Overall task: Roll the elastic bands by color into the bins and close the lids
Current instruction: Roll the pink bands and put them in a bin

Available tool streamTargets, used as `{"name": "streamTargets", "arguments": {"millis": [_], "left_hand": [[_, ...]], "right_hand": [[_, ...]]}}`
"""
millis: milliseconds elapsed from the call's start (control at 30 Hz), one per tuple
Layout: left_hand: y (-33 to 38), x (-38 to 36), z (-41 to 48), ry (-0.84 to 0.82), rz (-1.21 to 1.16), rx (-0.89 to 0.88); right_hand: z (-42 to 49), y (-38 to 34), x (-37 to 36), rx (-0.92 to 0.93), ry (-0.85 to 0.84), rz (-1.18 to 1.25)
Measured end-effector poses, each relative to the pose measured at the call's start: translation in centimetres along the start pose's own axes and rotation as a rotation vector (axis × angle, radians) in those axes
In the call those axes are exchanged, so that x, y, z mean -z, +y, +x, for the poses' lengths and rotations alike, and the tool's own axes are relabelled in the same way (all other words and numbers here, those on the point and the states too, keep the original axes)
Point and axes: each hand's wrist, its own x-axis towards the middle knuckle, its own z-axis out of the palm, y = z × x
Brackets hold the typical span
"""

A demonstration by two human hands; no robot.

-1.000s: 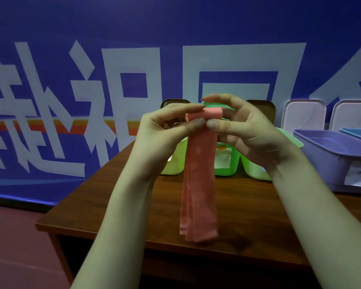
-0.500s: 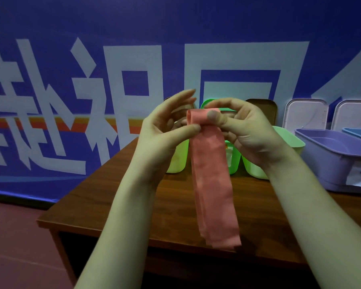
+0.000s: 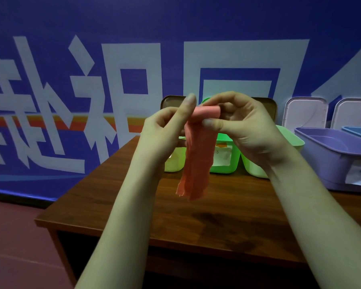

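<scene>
Head view: pink band (image 3: 198, 159), roll pinched between left hand (image 3: 165, 130) and right hand (image 3: 250, 130), green bins (image 3: 223, 166) half-hidden.

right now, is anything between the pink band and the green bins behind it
Nothing visible. The left hand and right hand hold the pink band above the table, in front of the green bins, only air between. Their tops are partly hidden.
</scene>
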Motion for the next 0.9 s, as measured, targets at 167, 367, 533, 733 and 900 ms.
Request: {"name": "streamTargets", "arguments": {"millis": [167, 367, 533, 733, 900], "left_hand": [[-0.1, 0.3, 0.2, 0.019, -0.016, -0.042], [-0.4, 0.5, 0.1, 0.023, -0.013, -0.138], [-0.6, 0.3, 0.0, 0.053, -0.04, -0.166], [-1.2, 0.1, 0.2, 0.059, 0.005, -0.171], [-1.4, 0.8, 0.3, 0.02, -0.054, -0.128]], "right_hand": [[0.3, 0.6, 0.1, 0.014, -0.001, 0.047], [0.0, 0.5, -0.1, -0.06, 0.02, -0.004], [-0.2, 0.8, -0.2, -0.188, -0.058, -0.116], [-0.3, 1.1, -0.7, -0.264, -0.095, -0.147], [-0.6, 0.4, 0.2, -0.284, -0.077, -0.076]]}}
